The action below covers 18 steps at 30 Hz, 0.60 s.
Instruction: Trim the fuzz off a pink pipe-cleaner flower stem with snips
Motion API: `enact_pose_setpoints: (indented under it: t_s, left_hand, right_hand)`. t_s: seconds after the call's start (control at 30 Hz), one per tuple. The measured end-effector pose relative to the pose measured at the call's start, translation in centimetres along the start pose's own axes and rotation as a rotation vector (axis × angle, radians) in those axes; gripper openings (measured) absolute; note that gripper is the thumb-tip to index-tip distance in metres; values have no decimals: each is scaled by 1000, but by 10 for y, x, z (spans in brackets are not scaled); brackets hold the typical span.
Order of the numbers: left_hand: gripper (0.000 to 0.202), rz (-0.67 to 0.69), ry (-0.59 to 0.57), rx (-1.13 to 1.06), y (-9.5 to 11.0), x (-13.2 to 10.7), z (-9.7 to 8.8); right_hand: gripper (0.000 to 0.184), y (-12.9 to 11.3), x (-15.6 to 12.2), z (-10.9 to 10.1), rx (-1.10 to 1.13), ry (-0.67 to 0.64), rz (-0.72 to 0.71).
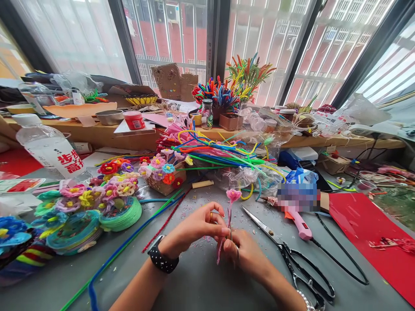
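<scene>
above the left grip (pixel 198 224), pink flower (pixel 234 196)

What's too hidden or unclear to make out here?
All in the head view:
Flower stem: partly hidden by the left hand and right hand.
Blue packet: lower part hidden by pixelation.
Bracelet: cut off by the bottom edge.
Dark-lidded jar: label too small to read.

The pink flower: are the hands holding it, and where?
By its stem, below the bloom: the left hand pinches it; the right hand is just lower, its grip partly hidden.
</scene>
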<state>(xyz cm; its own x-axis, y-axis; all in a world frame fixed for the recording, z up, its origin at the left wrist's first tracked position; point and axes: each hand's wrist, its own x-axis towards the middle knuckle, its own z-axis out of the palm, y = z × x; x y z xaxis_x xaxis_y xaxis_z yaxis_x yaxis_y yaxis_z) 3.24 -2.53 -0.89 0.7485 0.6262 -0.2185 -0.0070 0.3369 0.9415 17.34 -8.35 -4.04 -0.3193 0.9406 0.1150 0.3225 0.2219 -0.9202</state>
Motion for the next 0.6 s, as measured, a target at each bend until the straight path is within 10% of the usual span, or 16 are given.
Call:
enact_pose_setpoints:
  t_s: [0.6]
  left_hand:
    - [35,-17,60,3,3,2,1]
  right_hand:
    - [70,14,1,8,198,0,115]
